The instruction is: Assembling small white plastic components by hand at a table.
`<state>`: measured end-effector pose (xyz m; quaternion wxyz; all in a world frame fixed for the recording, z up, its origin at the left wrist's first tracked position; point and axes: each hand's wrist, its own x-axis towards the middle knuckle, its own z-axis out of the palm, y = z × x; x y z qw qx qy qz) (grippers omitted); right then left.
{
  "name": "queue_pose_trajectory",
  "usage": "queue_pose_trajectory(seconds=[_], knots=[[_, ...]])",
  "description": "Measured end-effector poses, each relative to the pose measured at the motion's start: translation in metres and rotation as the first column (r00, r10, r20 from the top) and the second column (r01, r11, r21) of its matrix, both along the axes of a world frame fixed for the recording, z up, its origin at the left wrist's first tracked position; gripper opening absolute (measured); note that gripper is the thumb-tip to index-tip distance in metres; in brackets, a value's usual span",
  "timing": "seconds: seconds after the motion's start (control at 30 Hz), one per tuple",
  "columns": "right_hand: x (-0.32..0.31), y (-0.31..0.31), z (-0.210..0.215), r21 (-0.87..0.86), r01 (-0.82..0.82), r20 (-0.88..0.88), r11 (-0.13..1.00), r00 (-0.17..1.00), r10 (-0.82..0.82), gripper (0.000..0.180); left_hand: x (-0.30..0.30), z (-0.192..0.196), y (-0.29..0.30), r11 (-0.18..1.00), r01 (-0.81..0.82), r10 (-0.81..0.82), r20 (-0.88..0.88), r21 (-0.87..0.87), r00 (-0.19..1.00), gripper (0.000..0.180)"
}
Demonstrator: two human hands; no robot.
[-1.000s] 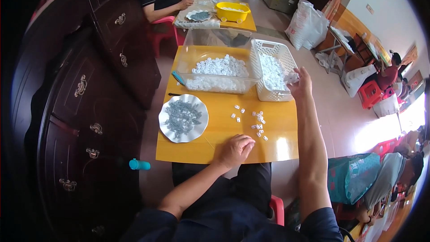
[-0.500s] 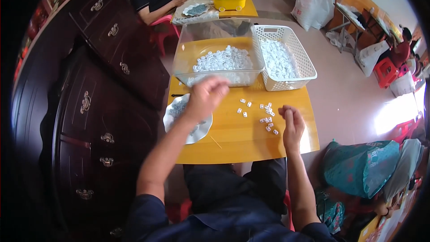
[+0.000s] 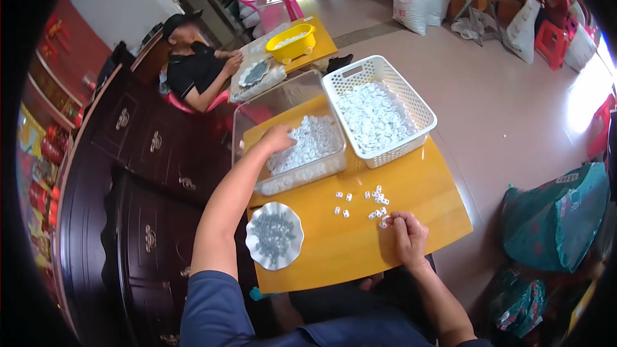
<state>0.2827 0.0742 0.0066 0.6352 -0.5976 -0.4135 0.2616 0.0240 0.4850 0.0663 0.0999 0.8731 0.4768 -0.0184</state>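
My left hand (image 3: 278,139) reaches into a clear plastic bin (image 3: 332,170), over a heap of small white plastic pieces (image 3: 310,144); its fingertips are largely hidden. At the table's right side, my right hand (image 3: 410,236) is closed, thumb and forefinger pinched together. Whatever lies between those fingertips is too small to make out. Right beside them is a loose group of small white pieces with dark dots (image 3: 378,198). Several more dotted pieces (image 3: 343,204) lie a little to the left. A white wavy-edged dish (image 3: 297,244) of small grey bits stands at the near left.
A white perforated basket (image 3: 411,140) full of white pieces adjoins the bin. Dark drawers (image 3: 151,238) flank the wooden table (image 3: 334,257) on the left. Ahead, another person (image 3: 196,71) sits at a table with a yellow tub (image 3: 289,45). Teal bags (image 3: 556,218) stand at right.
The view has turned and tilted. My left hand has moved forward, from between dish and bin into the bin. My right hand has come to the nearest dotted pieces, still pinched.
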Motion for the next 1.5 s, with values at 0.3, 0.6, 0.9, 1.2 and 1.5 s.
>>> queue_pose_trajectory(seconds=[0.3, 0.6, 0.9, 1.2, 1.5], knots=[[0.001, 0.006, 0.004, 0.063, 0.006, 0.011, 0.998, 1.000, -0.006, 0.009, 0.032, -0.029, 0.062, 0.980, -0.188, 0.182, -0.086, -0.065, 0.979, 0.050], [0.005, 0.007, 0.011, 0.050, -0.019, 0.013, 0.999, 1.000, 0.018, 0.009, 0.062, -0.030, 0.039, 0.997, 0.070, -0.072, 0.138, 0.018, 0.988, 0.053], [-0.010, 0.022, 0.049, 0.190, -0.113, 0.325, 0.975, 0.945, 0.046, 0.018, 0.048, -0.049, 0.051, 0.979, 0.143, -0.071, 0.413, -0.147, 0.908, 0.060], [-0.077, 0.131, 0.048, 0.143, -0.332, 0.325, 0.932, 0.905, 0.272, 0.033, 0.068, -0.042, 0.037, 0.980, 0.198, -0.176, 0.374, -0.020, 0.910, 0.052], [-0.078, 0.164, 0.040, 0.100, -0.281, 0.289, 0.954, 0.926, 0.243, 0.028, 0.089, -0.033, 0.004, 0.923, 0.175, -0.064, 0.312, -0.342, 0.948, 0.054]])
